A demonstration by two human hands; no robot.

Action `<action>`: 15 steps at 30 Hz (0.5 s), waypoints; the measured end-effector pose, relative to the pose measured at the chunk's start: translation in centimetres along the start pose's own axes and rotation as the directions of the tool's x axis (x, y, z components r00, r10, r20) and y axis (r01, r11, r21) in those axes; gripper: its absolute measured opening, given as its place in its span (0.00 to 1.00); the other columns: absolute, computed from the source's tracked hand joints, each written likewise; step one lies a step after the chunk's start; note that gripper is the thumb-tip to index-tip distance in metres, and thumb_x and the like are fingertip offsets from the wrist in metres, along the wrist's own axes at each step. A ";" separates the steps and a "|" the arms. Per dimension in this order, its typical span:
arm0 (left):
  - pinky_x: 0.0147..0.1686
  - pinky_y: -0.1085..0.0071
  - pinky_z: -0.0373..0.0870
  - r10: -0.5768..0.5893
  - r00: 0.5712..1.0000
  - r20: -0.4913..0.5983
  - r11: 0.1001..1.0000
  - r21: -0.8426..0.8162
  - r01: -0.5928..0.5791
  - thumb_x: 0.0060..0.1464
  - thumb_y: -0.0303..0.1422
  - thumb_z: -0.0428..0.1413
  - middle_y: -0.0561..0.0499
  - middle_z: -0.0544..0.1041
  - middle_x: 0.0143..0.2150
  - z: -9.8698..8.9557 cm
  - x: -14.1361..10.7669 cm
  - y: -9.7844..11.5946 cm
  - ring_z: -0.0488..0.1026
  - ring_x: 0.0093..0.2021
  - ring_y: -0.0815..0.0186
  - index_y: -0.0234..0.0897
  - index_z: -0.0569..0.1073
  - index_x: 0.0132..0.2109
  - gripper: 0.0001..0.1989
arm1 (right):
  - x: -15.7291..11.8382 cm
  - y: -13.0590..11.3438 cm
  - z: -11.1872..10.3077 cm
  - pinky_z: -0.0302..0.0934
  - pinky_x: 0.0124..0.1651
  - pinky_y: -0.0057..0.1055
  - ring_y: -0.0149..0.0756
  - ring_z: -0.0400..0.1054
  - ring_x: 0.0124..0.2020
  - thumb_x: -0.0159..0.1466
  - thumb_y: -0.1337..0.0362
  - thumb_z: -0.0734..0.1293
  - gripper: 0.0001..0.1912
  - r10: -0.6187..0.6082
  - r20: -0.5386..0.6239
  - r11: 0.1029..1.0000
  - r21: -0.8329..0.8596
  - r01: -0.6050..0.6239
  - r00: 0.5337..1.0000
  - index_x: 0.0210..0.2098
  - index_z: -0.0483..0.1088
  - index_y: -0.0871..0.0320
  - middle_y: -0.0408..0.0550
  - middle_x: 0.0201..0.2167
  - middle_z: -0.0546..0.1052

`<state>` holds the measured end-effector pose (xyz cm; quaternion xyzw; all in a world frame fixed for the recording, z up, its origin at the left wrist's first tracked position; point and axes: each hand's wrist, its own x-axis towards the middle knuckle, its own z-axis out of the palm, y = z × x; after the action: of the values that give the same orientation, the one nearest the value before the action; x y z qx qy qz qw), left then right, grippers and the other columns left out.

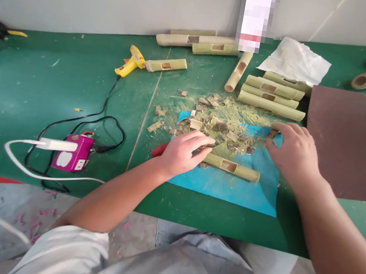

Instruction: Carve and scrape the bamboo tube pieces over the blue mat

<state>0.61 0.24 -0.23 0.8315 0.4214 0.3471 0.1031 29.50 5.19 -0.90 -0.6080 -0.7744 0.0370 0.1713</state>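
A green bamboo tube (243, 171) with a rectangular slot cut in its upper side lies on a blue sheet (260, 200). My left hand (183, 153) is at the tube's left end, fingers curled together, and what they hold is hidden. A red handle-like piece (159, 150) sticks out behind this hand; the rest of it is covered. To the right, over the blue sheet's edge, my right hand (296, 151) pinches a small bamboo chip (272, 133) between thumb and fingers. Bamboo chips (196, 124) and shavings are heaped beyond the tube.
Several slotted bamboo tubes (270, 106) lie at the back. A yellow glue gun (132, 62) rests beside another tube (172, 65). Its black cord runs toward a magenta power block (77, 150) with a white plug (58, 145). A brown sheet (346, 145) lies right; white paper (296, 60) covers some tubes.
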 end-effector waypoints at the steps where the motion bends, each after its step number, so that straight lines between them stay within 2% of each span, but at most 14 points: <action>1: 0.40 0.73 0.75 0.001 1.000 -0.002 1.000 -0.001 -0.001 0.60 0.27 0.56 0.47 0.79 0.40 0.0 0.0 0.0 0.77 0.38 0.68 0.36 0.75 0.45 0.07 | 0.0 -0.1 -0.1 0.60 0.47 0.49 0.54 0.67 0.46 0.59 0.62 0.64 0.18 0.008 0.007 1.000 -0.012 -0.008 1.000 0.48 0.71 0.58 0.60 0.46 0.76; 4: 0.40 0.74 0.75 -0.006 1.000 -0.002 1.000 -0.022 0.006 0.60 0.27 0.56 0.48 0.78 0.40 0.1 -0.1 -0.1 0.76 0.37 0.69 0.36 0.75 0.46 0.07 | -0.2 -0.8 -0.8 0.58 0.48 0.51 0.56 0.67 0.47 0.61 0.61 0.64 0.17 0.020 -0.020 1.000 0.006 -0.020 1.000 0.48 0.72 0.58 0.61 0.45 0.76; 6: 0.38 0.75 0.75 -0.027 1.000 0.001 0.999 -0.044 0.028 0.60 0.28 0.56 0.48 0.78 0.40 0.0 -0.1 -0.1 0.76 0.35 0.70 0.36 0.75 0.46 0.08 | -0.4 -1.4 -1.2 0.57 0.50 0.51 0.54 0.67 0.47 0.63 0.60 0.63 0.16 -0.023 -0.031 0.998 0.064 0.025 0.999 0.48 0.72 0.56 0.59 0.44 0.77; 8: 0.36 0.75 0.74 -0.049 0.999 0.002 0.997 -0.061 0.049 0.60 0.28 0.56 0.48 0.78 0.39 0.0 -0.1 0.0 0.75 0.33 0.71 0.36 0.75 0.46 0.07 | -0.7 -2.0 -1.5 0.59 0.48 0.48 0.51 0.69 0.45 0.62 0.57 0.64 0.16 -0.120 -0.008 0.985 0.122 0.120 0.993 0.47 0.73 0.56 0.57 0.42 0.77; 11: 0.36 0.75 0.74 -0.047 0.999 0.003 0.997 -0.066 0.047 0.60 0.28 0.56 0.48 0.78 0.38 -0.1 -0.1 0.1 0.75 0.33 0.70 0.35 0.75 0.45 0.07 | -1.1 -2.9 -1.7 0.61 0.48 0.44 0.48 0.69 0.46 0.62 0.55 0.65 0.17 -0.296 0.025 0.939 0.191 0.286 0.955 0.47 0.73 0.56 0.55 0.45 0.76; 13: 0.37 0.75 0.74 -0.029 1.000 0.004 0.998 -0.056 0.029 0.59 0.28 0.56 0.47 0.78 0.38 0.0 -0.1 0.2 0.76 0.35 0.70 0.34 0.75 0.44 0.06 | -1.4 -3.5 -1.9 0.63 0.47 0.40 0.45 0.70 0.46 0.63 0.55 0.65 0.18 -0.366 0.034 0.908 0.233 0.349 0.930 0.48 0.72 0.57 0.55 0.45 0.76; 15: 0.40 0.73 0.74 -0.007 1.000 -0.008 0.999 -0.035 0.007 0.59 0.27 0.57 0.47 0.78 0.39 0.0 -0.1 0.3 0.76 0.37 0.68 0.34 0.76 0.43 0.05 | -1.8 -4.0 -2.1 0.64 0.42 0.36 0.40 0.70 0.41 0.64 0.55 0.63 0.17 -0.430 0.050 0.875 0.269 0.403 0.901 0.48 0.71 0.57 0.53 0.42 0.76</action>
<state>0.77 0.03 -0.16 0.8266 0.4184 0.3576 0.1171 26.82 2.13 1.70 -0.3971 -0.8842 0.1301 0.2086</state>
